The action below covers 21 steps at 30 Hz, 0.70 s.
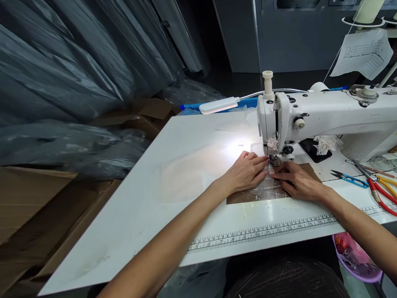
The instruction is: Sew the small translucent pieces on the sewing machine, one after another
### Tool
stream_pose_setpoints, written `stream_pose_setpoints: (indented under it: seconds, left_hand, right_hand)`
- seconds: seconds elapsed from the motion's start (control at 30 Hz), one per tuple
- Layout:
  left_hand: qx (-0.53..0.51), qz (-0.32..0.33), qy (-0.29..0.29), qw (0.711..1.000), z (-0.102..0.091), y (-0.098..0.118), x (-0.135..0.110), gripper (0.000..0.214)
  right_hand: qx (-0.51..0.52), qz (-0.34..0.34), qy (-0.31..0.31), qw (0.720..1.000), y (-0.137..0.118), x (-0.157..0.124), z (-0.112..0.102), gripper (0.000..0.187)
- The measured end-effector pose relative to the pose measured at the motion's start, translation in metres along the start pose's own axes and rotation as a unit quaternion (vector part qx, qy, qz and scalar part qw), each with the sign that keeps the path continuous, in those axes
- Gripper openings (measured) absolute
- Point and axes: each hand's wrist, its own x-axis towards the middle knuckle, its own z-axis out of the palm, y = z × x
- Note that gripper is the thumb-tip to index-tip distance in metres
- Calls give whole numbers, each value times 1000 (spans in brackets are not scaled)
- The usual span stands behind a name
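A white sewing machine [325, 116] stands on the white table [149, 198]. My left hand [246, 170] lies flat, fingers stretched toward the presser foot [274, 160], pressing a thin, see-through piece of material [266, 184] onto the table. My right hand [297, 180] lies flat on the same material just right of the foot, fingertips close to the needle. Under the material is a brown patch [248, 198] set in the table top.
Red-handled scissors [376, 192] and blue thread snips [349, 179] lie at the right. A measuring tape strip [263, 232] runs along the front edge. A lamp [218, 105] lights the needle area. Cardboard boxes [27, 207] and plastic-wrapped rolls [62, 82] stand left. A purple basket [356, 256] sits under the table.
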Motion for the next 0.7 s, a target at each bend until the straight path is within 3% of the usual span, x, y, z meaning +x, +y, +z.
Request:
stream_pose_setpoints:
  seconds: [0.27,0.7]
  left_hand:
    - [-36,-6,7,999,6,-4,-7,51]
    - [-4,19,16,1000,9,-4,-10,50]
  right_hand:
    - [-7,9,-10,1000,-3,-1,-2,35]
    - [-15,-8,-19,1000,-4,-1,-3,35]
